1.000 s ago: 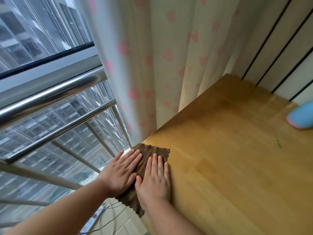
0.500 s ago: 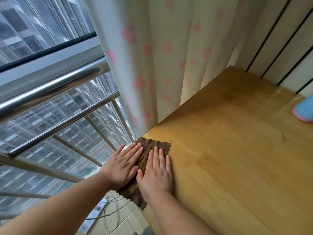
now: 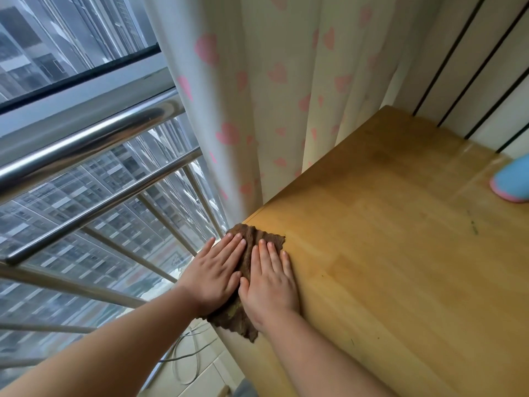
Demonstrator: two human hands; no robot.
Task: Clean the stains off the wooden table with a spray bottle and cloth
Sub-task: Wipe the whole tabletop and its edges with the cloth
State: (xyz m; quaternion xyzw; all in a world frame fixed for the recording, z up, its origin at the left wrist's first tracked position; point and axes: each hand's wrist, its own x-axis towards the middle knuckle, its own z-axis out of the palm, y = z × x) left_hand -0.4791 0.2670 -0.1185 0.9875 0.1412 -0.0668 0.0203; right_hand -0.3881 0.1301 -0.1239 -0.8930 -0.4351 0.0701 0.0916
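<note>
Pressing down flat with left hand (image 3: 213, 272) and right hand (image 3: 269, 282), fingers straight, side by side, curled round nothing. Pinned under both palms: brown cloth (image 3: 253, 236), draped over the corner edge of the wooden table (image 3: 386, 267). Well right of the right hand, dark streak (image 3: 473, 224) and blue-and-pink object (image 3: 512, 184).

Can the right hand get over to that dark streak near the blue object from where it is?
Probably yes: the right hand lies flat on the cloth, and only bare tabletop separates it from the streak.
</note>
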